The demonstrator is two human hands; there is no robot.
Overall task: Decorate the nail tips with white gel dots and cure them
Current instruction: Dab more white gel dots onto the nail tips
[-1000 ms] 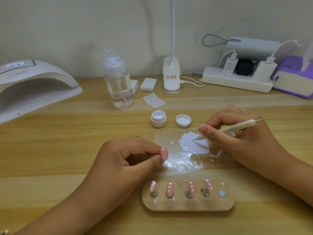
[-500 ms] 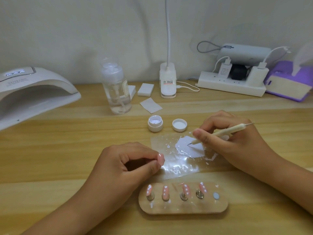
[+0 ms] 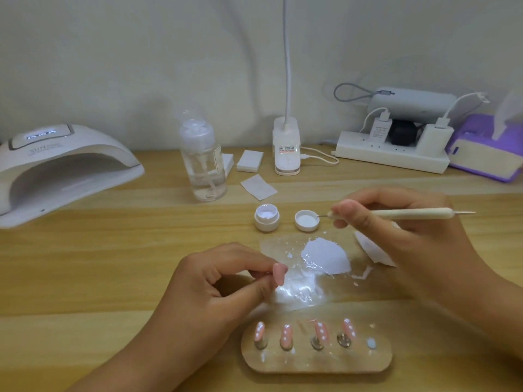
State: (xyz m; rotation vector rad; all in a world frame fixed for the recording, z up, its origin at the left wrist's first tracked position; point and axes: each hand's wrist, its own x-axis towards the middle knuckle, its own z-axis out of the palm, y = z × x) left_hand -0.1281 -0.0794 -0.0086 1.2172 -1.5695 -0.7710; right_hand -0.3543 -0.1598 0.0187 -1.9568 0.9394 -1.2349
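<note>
Pinching pink nail tip (image 3: 280, 274) w/ L hand (image 3: 215, 281), over left edge of gel-smeared film (image 3: 274, 247). Gripping dotting tool (image 3: 410, 214) w/ R hand (image 3: 396, 241), needle end at rim of white jar lid (image 3: 307, 220), open gel jar (image 3: 266, 217) just beside. Four dotted tips (image 3: 319, 331) on wooden holder (image 3: 317, 363) nr front edge of desk (image 3: 85, 264); nail lamp (image 3: 62, 165) at far-left corner.

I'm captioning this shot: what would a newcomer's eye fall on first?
The glossy white gel smear on clear film, at centre. Then the left hand pinching a pink nail tip beside it, and the wooden holder of four dotted tips nearest the camera.
</note>
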